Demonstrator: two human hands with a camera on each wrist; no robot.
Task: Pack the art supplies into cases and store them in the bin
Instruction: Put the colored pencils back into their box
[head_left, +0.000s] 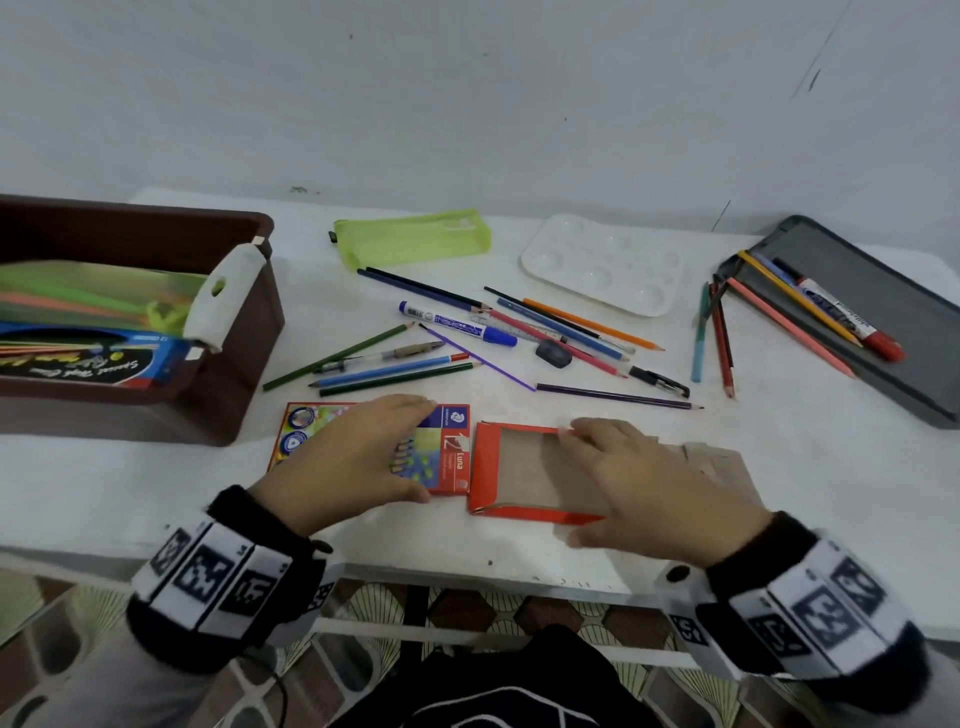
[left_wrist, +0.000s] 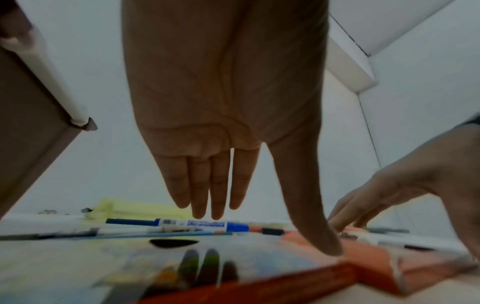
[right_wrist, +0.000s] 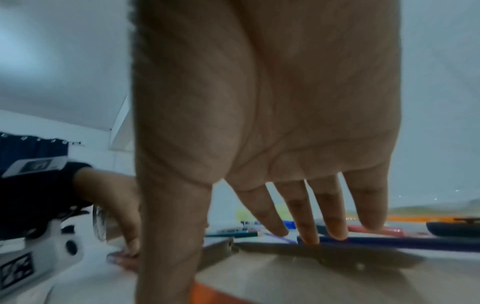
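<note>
Under my left hand the pencil box is thin printed card with a slight sheen; beside it its inner tray is raw brown card, matt, with red-printed edges. The tabletop looks smooth, white and matt. The bin is brown plastic, dully glossy. The pouch is translucent green plastic. The palette is glossy white plastic. The tin case looks like grey painted metal, satin-smooth.
</note>
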